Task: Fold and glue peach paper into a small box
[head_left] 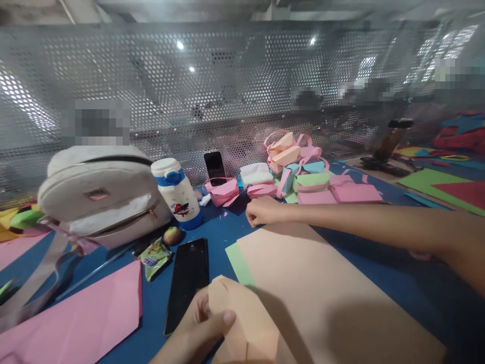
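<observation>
My left hand [206, 323] pinches a folded piece of pale orange paper [253, 316] between thumb and fingers, low in the view. The paper has creases and slanted corners. My right hand [265, 212] is stretched far forward over the table, its fingers curled; whatever they hold, if anything, is hidden. Just beyond it lie several small folded paper bags, among them a pink one [261, 190] and a green one [312, 182]. Beneath my right forearm spreads a large pale orange sheet [322, 283], with a green sheet [239, 263] showing along its left edge.
A black phone [187, 283] lies left of the sheets, near a green snack packet [155, 258]. Further left are a pink sheet [87, 318], a white backpack [102, 192] and a bottle [178, 194]. A perforated metal panel [235, 81] closes off the back.
</observation>
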{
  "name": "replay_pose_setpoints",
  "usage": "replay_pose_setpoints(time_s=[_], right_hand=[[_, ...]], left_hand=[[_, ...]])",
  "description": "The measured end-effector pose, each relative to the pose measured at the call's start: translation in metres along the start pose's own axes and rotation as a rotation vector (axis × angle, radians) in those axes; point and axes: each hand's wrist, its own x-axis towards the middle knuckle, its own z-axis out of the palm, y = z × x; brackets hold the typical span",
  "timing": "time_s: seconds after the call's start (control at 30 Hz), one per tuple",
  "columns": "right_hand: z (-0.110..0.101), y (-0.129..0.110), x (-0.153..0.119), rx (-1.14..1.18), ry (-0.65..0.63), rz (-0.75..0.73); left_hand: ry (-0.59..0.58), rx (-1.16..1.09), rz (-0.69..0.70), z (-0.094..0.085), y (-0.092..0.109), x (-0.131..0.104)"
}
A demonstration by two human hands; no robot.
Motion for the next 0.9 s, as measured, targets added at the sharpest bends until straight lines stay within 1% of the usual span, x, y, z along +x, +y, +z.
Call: replay_pose_setpoints(time_s=[0.1,0.2,0.3,0.4,0.43,0.5,0.6,0.67,0.73,0.8,0.83,0.87,0.9], right_hand=[[-0.001,-0.006,-0.006,-0.006,-0.027,-0.017],[-0.005,-0.018,-0.021,0.021,0.038,-0.017],[-0.01,-0.033,-0.046,0.101,0.129,-0.041],[-0.013,-0.045,-0.079,0.182,0.163,-0.062],[-0.013,-0.048,-0.091,0.227,0.175,-0.061],[-0.016,-0.053,-0.115,0.441,0.23,-0.042],[-0.022,-0.062,-0.148,0.66,0.304,-0.098],[-0.023,-0.073,-0.167,0.75,0.318,-0.202],[-0.018,-0.091,-0.181,0.786,0.287,-0.361],[-0.005,-0.113,-0.189,0.674,0.213,-0.572],[0.003,-0.125,-0.191,0.568,0.203,-0.707],[0.012,-0.138,-0.192,0.443,0.179,-0.81],[0.019,-0.15,-0.192,0.403,0.166,-0.856]], left_hand=[[-0.001,-0.026,0.014,0.003,0.0,0.0],[0.044,-0.047,0.039,0.004,0.002,0.0],[0.124,-0.052,0.055,0.005,0.005,0.0],[0.179,-0.04,0.1,0.007,0.008,0.001],[0.189,-0.028,0.123,0.007,0.009,0.002],[0.214,0.008,0.175,0.007,0.01,0.003],[0.289,0.088,0.258,0.006,0.013,0.005],[0.36,0.152,0.308,0.006,0.016,0.006],[0.418,0.219,0.352,0.009,0.019,0.007],[0.439,0.282,0.391,0.014,0.021,0.009],[0.433,0.311,0.403,0.017,0.021,0.009],[0.418,0.338,0.409,0.021,0.02,0.01],[0.398,0.366,0.412,0.024,0.019,0.01]])
